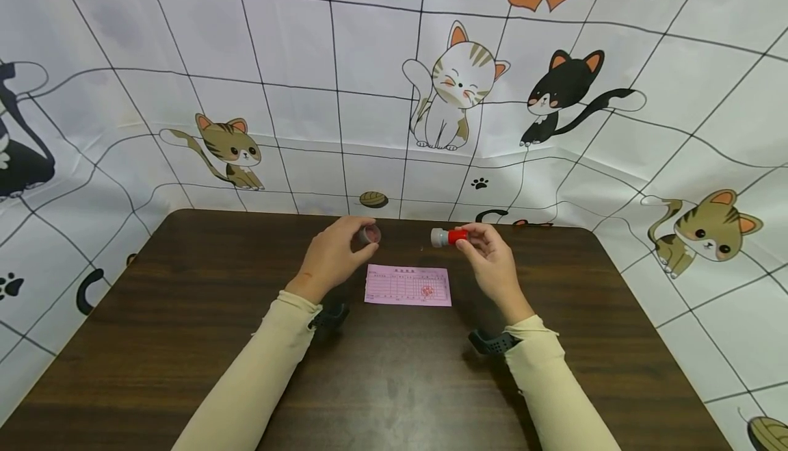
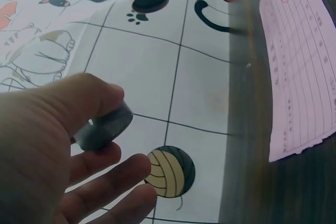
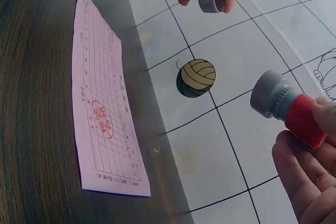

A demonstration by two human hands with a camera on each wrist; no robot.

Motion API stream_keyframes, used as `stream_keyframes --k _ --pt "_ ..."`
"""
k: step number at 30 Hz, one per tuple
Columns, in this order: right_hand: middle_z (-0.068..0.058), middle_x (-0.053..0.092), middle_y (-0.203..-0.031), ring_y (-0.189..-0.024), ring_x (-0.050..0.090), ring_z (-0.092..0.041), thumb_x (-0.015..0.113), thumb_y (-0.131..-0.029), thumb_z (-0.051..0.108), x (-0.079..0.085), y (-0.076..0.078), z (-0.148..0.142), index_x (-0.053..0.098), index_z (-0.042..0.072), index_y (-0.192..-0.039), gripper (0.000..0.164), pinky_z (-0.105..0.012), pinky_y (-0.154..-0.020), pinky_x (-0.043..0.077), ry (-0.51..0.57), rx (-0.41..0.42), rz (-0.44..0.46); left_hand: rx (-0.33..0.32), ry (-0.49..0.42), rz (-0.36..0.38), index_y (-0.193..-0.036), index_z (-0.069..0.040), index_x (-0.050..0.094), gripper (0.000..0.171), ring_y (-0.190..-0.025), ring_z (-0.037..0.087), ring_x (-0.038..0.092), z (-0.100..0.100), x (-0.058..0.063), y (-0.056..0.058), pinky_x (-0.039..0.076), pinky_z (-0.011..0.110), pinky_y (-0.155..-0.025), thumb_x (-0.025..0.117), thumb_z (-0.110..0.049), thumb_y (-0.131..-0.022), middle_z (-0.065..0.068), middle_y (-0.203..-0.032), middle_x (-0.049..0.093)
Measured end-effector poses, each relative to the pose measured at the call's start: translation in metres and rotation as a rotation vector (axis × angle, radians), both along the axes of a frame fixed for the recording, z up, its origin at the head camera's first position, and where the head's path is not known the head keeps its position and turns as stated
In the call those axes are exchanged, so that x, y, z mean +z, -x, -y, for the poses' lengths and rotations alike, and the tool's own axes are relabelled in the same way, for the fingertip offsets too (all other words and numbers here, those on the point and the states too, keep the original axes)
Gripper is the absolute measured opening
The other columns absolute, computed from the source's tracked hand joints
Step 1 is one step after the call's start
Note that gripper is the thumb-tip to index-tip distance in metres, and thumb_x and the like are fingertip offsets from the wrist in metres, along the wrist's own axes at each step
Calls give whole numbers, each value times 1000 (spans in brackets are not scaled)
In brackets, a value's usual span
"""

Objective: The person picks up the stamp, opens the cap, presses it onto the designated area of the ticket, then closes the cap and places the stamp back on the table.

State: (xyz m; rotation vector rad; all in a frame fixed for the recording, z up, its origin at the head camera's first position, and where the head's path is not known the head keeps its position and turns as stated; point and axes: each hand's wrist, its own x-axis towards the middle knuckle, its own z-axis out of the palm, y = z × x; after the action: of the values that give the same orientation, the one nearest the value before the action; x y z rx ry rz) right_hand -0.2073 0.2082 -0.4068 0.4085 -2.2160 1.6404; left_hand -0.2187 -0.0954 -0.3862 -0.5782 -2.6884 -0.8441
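My right hand (image 1: 494,263) grips a self-inking stamp by its red handle (image 3: 305,121); the stamp's grey end (image 3: 269,95) points left, toward the other hand. Between thumb and index finger, my left hand (image 1: 332,256) pinches a small round grey cap (image 2: 105,128), its hollow side facing the stamp in the head view. The two hands are held apart over the far part of the table. Between and below them lies a pink printed form (image 1: 406,285) with a ruled grid. A red round stamp mark (image 3: 102,119) shows on the form.
The dark wooden table (image 1: 394,382) reaches back to a white cloth (image 1: 295,47) printed with cats and grid lines, which hangs behind it and along the sides. Dark bands (image 1: 492,343) circle both wrists.
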Motion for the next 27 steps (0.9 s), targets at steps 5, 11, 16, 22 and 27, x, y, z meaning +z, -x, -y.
stream_keyframes --k 5,11,16,22,27 --pt "-31 63 -127 -100 64 -3 65 -97 -6 12 -7 6 55 -14 -126 31 -11 -87 51 -10 10 32 -19 -1 -23 -143 -17 63 49 -98 23 67 -2 4 -4 59 42 -80 72 -34 -98 9 -124 64" --pt "-24 65 -128 -101 66 -11 70 -96 -2 7 -5 5 58 -7 -126 33 -14 -89 53 13 45 32 -46 -45 -40 -142 -13 61 56 -90 18 65 -6 9 -7 58 37 -75 77 -38 -95 5 -113 68" --pt "-26 64 -130 -103 65 -9 69 -95 -5 10 -7 7 56 -9 -133 41 -15 -90 53 31 67 22 -58 -68 -62 -130 -10 66 50 -88 15 64 -10 14 -12 56 35 -74 83 -35 -90 2 -106 67" --pt "-32 64 -123 -99 67 -18 69 -94 -10 11 -9 11 60 -12 -130 38 -14 -88 53 -23 60 -10 -68 -26 -71 -129 -11 66 46 -86 16 64 -12 14 -14 56 37 -74 81 -32 -92 2 -114 69" --pt "-25 66 -120 -96 66 -14 71 -92 -9 12 -12 14 64 -7 -124 33 -17 -87 55 -1 92 -20 -72 -10 -35 -133 -14 66 47 -90 17 68 -14 14 -16 58 39 -78 80 -33 -93 1 -118 73"
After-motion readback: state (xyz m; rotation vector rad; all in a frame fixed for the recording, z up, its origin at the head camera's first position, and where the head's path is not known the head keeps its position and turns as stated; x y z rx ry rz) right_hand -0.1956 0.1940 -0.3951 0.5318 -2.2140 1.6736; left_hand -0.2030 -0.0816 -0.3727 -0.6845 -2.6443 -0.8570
